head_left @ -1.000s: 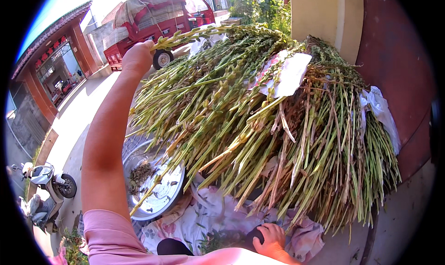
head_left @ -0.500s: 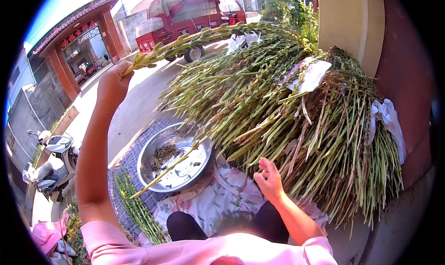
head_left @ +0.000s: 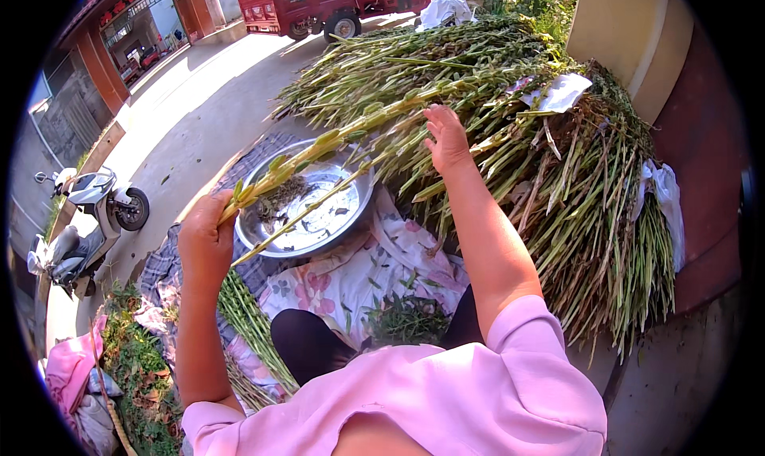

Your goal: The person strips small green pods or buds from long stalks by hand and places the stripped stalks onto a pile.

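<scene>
Left hand (head_left: 209,229) was closed around the near end of a long, yellow-green plant stalk (head_left: 327,143), which slanted across the round, silver metal basin (head_left: 351,217) toward the large heap of green-brown stalks (head_left: 478,57). Right hand (head_left: 446,139) was half open beside the stalk; couldn't tell if touching.

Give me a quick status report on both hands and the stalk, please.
Left hand gripping green stalk. Right hand open, contact with stalk unclear. Thin stem crossing in front of metal basin.
</scene>
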